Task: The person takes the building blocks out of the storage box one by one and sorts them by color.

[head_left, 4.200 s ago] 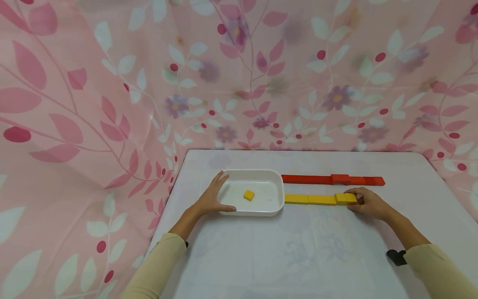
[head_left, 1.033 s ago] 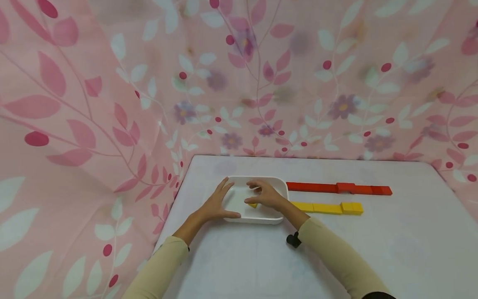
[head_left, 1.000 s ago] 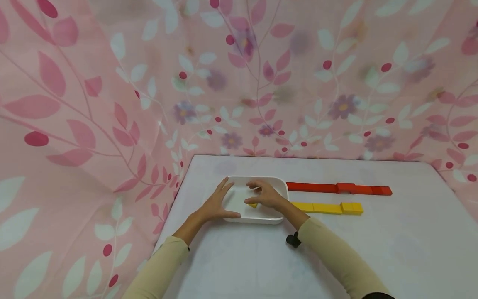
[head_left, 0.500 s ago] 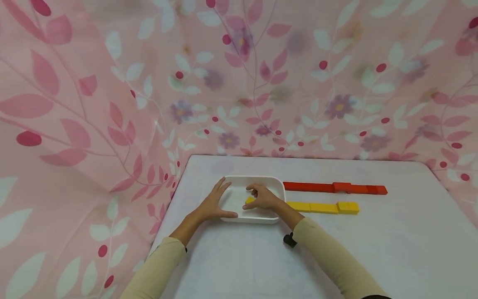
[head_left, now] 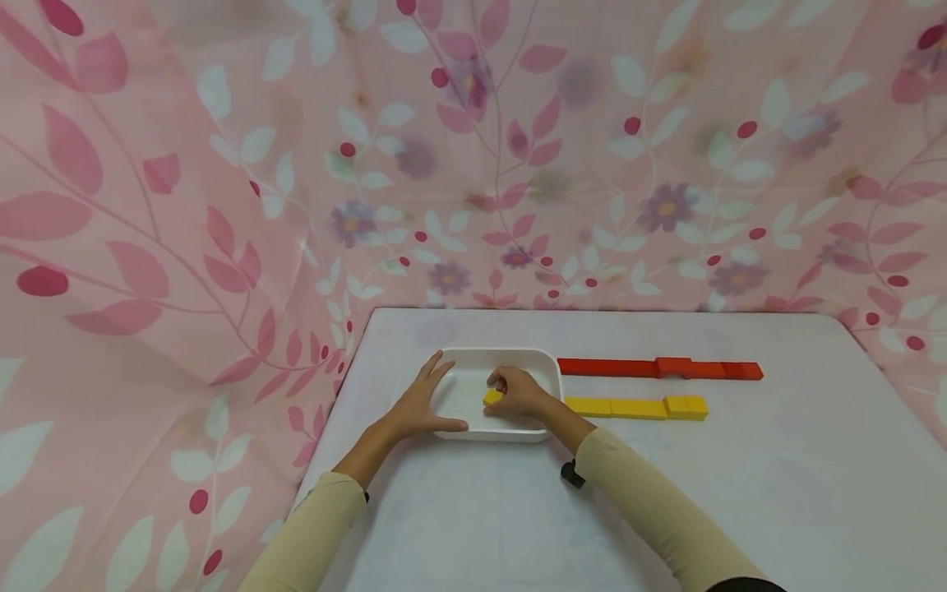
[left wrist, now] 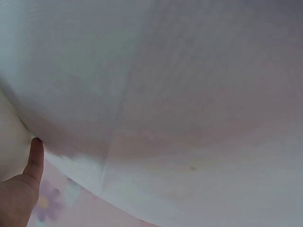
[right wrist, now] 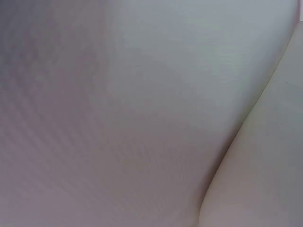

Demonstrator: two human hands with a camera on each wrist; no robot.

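Note:
A white rectangular tray (head_left: 510, 436) stands on the table, with a small yellow block (head_left: 492, 396) inside it. My left hand (head_left: 414, 411) spans the tray's left end, thumb along the near rim and the other fingers spread toward the far rim. In the left wrist view, one straight finger (left wrist: 34, 161) touches the tray's edge (left wrist: 12, 142). Inside the tray, my right hand (head_left: 521, 393) pinches the yellow block between thumb and curled fingers; part of the block is hidden. The right wrist view shows only pale tray wall (right wrist: 255, 156) and tablecloth, no fingers.
Right of the tray runs a row of yellow blocks (head_left: 636, 408), its right end standing higher. Behind it lies a similar row of red blocks (head_left: 607, 367) with a raised arch-like piece (head_left: 673, 367). A white cloth covers the table (head_left: 459, 526); a pink floral curtain (head_left: 473, 164) hangs behind.
My right hand has come from the right end of the yellow row into the tray, and its fingers have closed on the loose yellow block. The left hand stays at the tray.

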